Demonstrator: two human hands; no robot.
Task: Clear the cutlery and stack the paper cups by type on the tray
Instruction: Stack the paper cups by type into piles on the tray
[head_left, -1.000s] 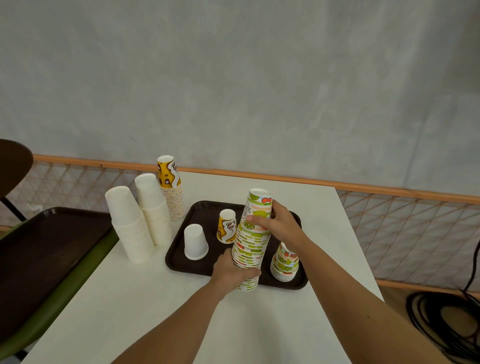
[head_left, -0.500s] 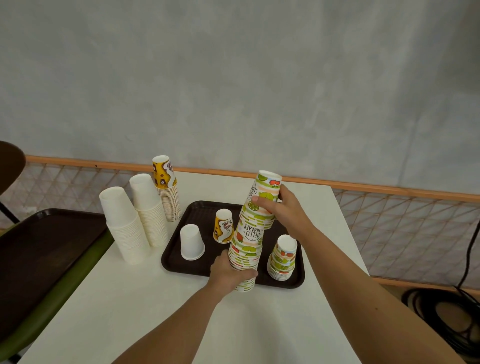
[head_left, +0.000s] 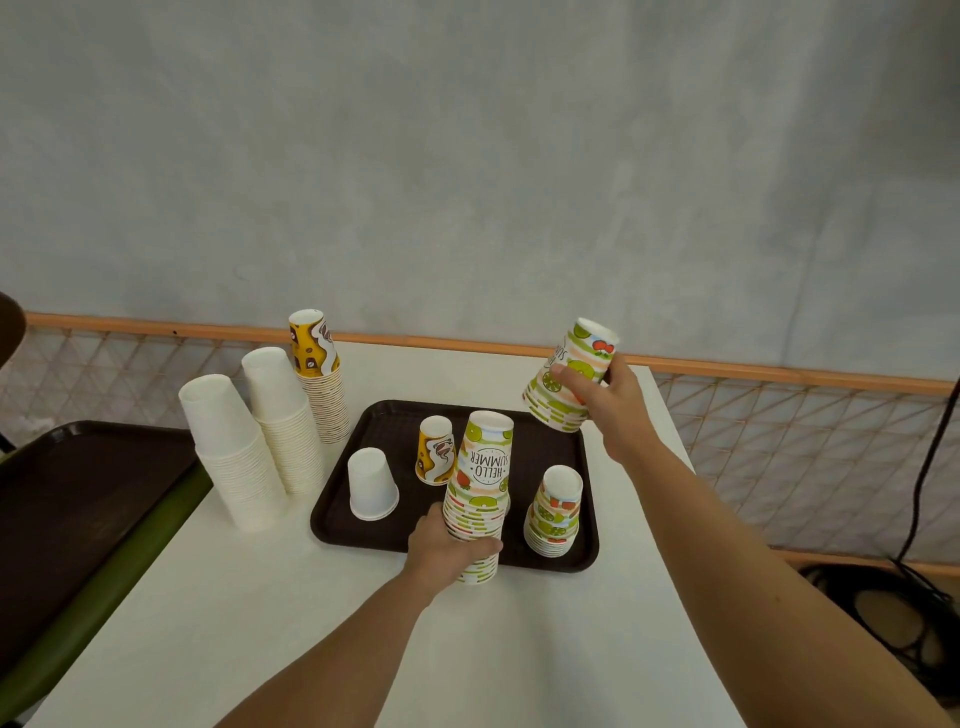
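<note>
Your left hand grips the tall fruit-print stack low down, at the near edge of the tray; its base is perhaps just off the tray; your right hand holds a short bundle of fruit-print cups, tilted, in the air above the tray's far right corner; on the tray stand a smaller fruit-print stack, one yellow cup and one white cup, upside down.

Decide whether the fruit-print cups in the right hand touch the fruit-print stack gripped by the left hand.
Apart. The head view shows tray and table between the lifted cups in the right hand and the stack the left hand grips.
</note>
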